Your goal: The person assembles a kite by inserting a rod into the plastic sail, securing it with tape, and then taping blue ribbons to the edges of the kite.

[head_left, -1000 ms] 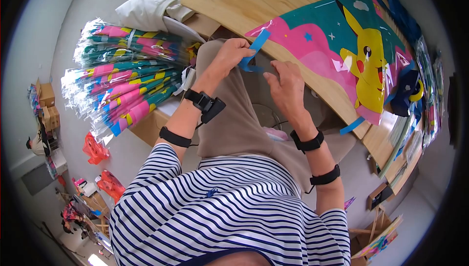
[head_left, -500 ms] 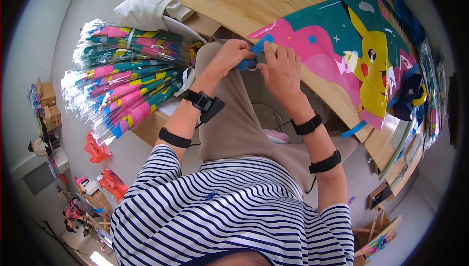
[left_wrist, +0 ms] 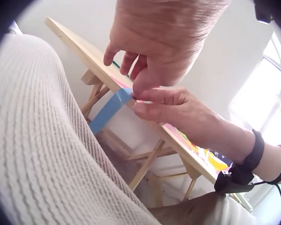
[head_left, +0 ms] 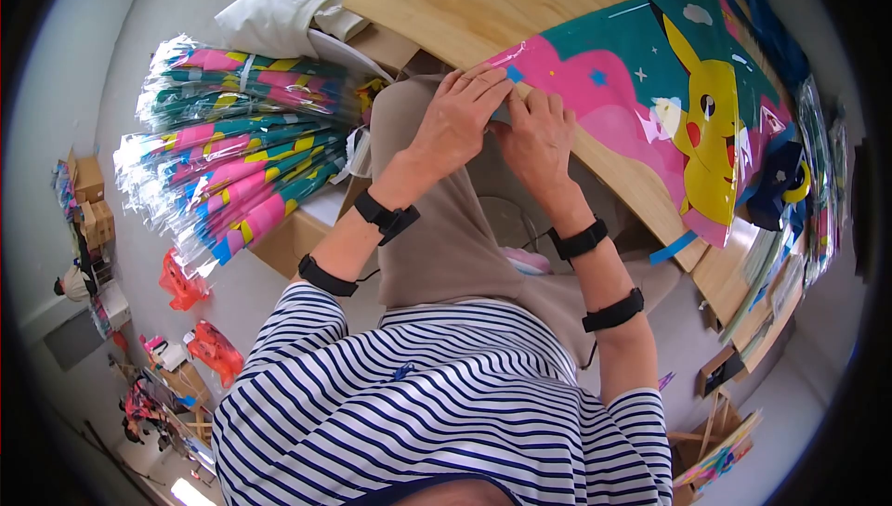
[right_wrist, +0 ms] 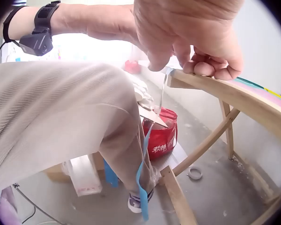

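A triangular plastic kite [head_left: 641,88] with a yellow cartoon figure lies on the wooden table, its pointed corner at the near edge. Over that corner my left hand [head_left: 457,118] and right hand [head_left: 537,139] meet, fingertips almost together. In the left wrist view a blue strip [left_wrist: 110,111] hangs from the pinched fingertips. My right hand [left_wrist: 180,105] there pinches its upper end between thumb and index finger. The left hand [left_wrist: 161,44] pinches at the same spot, other fingers over the table edge. The strip's loose end [right_wrist: 143,187] dangles beside the leg in the right wrist view.
Bundles of wrapped kites [head_left: 242,157] stand to the left. A second blue strip [head_left: 673,248] hangs over the table's edge [head_left: 641,204] at right. In the right wrist view, a red bag [right_wrist: 163,136] and a tape roll [right_wrist: 195,173] are on the floor.
My right hand has moved left and up to meet the left hand. The left hand has turned over and shifted right to the kite's corner, now covering most of the raised blue strip.
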The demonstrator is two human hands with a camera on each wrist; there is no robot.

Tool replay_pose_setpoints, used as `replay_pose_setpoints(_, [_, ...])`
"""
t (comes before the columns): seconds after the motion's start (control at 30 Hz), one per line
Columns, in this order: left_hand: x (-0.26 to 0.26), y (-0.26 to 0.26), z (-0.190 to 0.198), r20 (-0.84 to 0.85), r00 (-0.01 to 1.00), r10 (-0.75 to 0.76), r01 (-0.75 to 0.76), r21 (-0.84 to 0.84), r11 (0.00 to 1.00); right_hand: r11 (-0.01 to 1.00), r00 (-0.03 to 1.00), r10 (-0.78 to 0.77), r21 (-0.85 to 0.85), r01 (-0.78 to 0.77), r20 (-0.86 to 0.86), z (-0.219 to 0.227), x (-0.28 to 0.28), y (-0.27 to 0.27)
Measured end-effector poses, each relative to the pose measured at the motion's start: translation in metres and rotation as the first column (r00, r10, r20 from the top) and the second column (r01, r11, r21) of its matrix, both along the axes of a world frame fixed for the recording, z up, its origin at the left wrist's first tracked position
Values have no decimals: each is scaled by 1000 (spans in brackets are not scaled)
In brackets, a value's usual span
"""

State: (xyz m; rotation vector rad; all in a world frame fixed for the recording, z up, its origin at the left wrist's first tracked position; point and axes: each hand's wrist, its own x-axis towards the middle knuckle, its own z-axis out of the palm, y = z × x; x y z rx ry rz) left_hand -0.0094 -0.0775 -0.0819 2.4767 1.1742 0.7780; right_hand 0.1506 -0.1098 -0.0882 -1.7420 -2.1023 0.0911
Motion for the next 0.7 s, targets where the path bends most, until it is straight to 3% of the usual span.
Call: replay_pose_setpoints(0.7, [3,2,2,-97,995,27,-27,-5,1000,1000,987,-3,-31,-2,-160,6,3,-3])
